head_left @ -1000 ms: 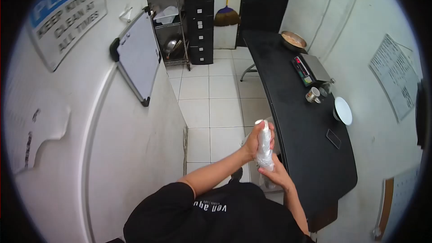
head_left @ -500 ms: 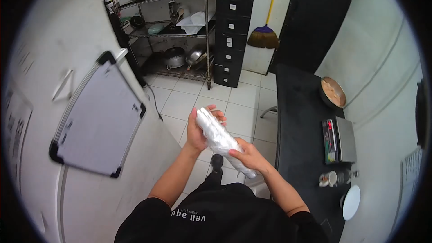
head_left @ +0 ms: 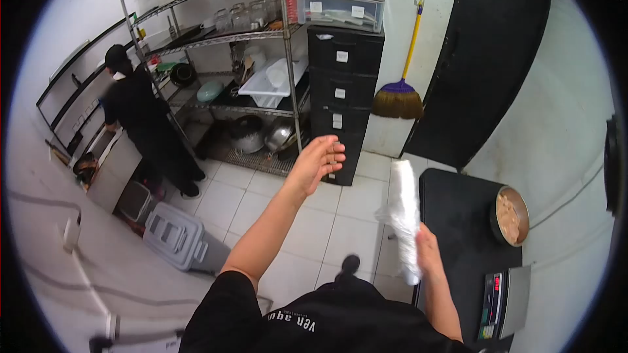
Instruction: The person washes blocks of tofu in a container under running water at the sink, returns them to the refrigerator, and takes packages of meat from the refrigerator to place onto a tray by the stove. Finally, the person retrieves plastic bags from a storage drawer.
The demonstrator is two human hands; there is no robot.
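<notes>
A whitish roll of clear plastic stands nearly upright, with a loose flap at its left side. My right hand is wrapped round its lower part, beside the left edge of the black table. My left hand is raised in front of the black drawer tower, apart from the roll, its fingers stretched out and holding nothing. On the table, to the right of the roll, sit a metal bowl of pale pinkish food and a digital scale with a lit red display.
A wire shelf with pans and glassware stands ahead, beside the black drawer tower. A broom hangs on the wall near a black door. A grey lidded bin is at left, near a co-worker in black.
My left hand has let go of the roll and moved up and away. My right hand has carried the roll rightward and turned it more upright. The view has shifted, bringing the co-worker into sight.
</notes>
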